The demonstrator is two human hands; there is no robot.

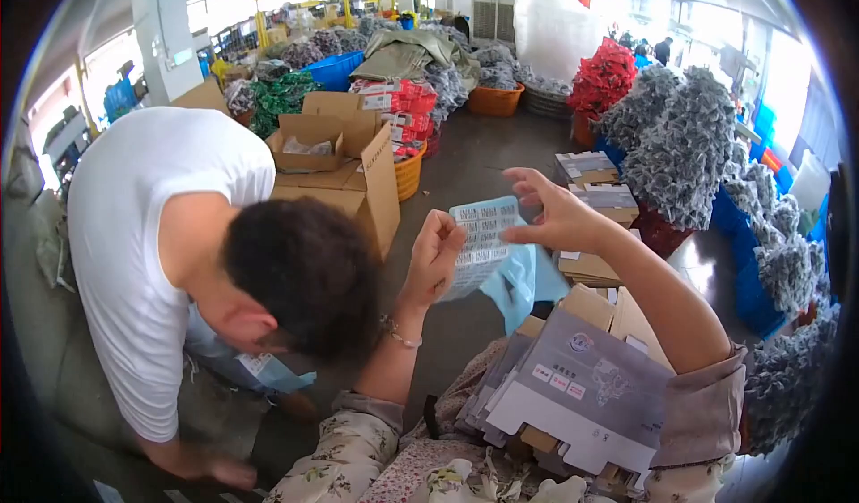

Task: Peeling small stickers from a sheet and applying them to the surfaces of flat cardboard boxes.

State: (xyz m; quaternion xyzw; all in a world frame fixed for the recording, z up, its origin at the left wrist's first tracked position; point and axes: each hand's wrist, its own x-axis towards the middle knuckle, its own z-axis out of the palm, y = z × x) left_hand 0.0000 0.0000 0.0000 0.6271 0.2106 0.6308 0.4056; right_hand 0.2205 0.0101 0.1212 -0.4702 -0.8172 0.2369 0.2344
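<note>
A sheet of printed sticker labels (484,227) with a pale blue edge is pinched upright by my left hand (436,254), thumb over its left side. At the sheet's right edge is my right hand (564,215), fingers spread and thumb close against the labels. Whether a label sticks to that thumb I cannot make out. Light blue backing paper (522,281) hangs crumpled below the sheet. In front of my body lies a stack of flattened grey cartons (586,382), printed side up on the top one.
A person in a white shirt (170,190) bends close on my left, one hand low. Behind stand an open brown carton (380,190) and an orange basket (495,100). More flat cartons (601,200) are stacked ahead; heaps of grey bundled pieces (684,149) rise on the right.
</note>
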